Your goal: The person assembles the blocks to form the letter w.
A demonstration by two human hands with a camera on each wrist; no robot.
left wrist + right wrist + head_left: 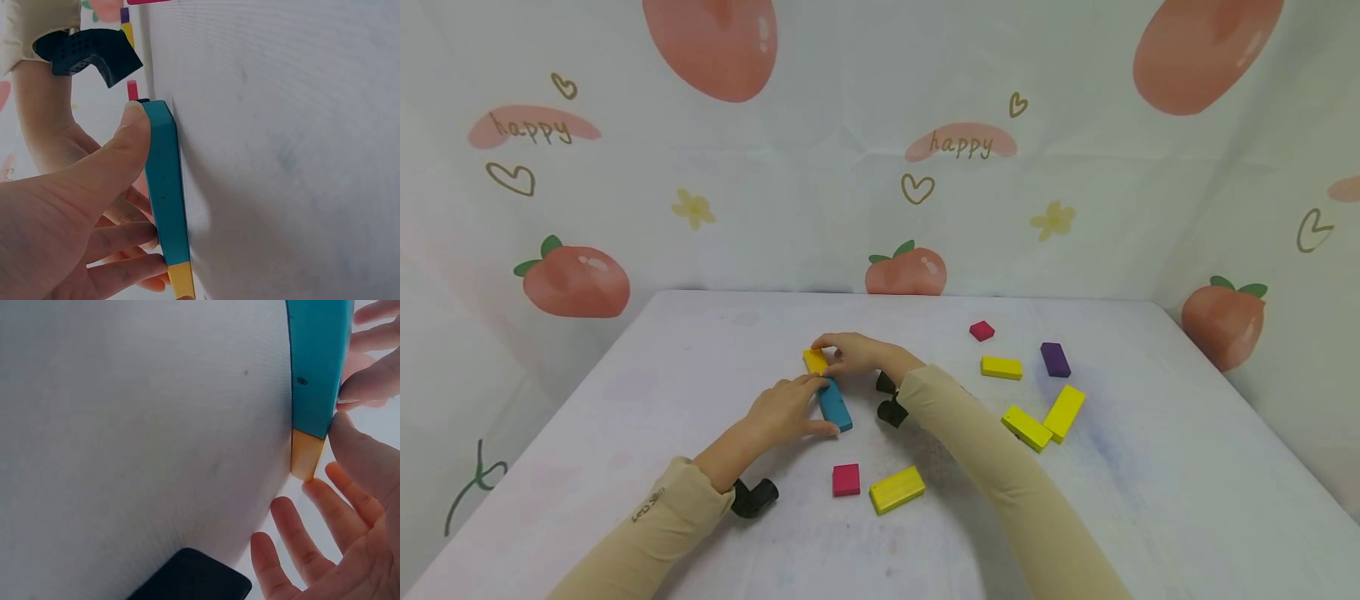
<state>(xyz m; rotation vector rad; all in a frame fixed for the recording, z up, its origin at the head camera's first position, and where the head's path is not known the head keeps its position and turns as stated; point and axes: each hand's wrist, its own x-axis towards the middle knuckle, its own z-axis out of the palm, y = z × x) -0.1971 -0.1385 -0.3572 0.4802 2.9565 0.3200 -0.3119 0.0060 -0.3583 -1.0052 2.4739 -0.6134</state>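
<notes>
A blue block (835,406) lies end to end with an orange-yellow block (813,360) on the white table, forming one slanted line. My left hand (784,410) spans the blue block, thumb at its near end and fingertips by its far end. The left wrist view shows that thumb pressed on the end of the blue block (165,181). From the far side, my right hand (853,353) pinches the orange-yellow block (306,455) between thumb and index finger, its thumb close to the seam. The other right fingers are spread.
In front of the hands lie a red square block (846,480) and a yellow block (898,489). To the right are several yellow blocks (1002,367), a purple block (1056,359) and a red block (982,331). Black devices (756,498) sit at both wrists. A printed cloth (820,208) hangs behind.
</notes>
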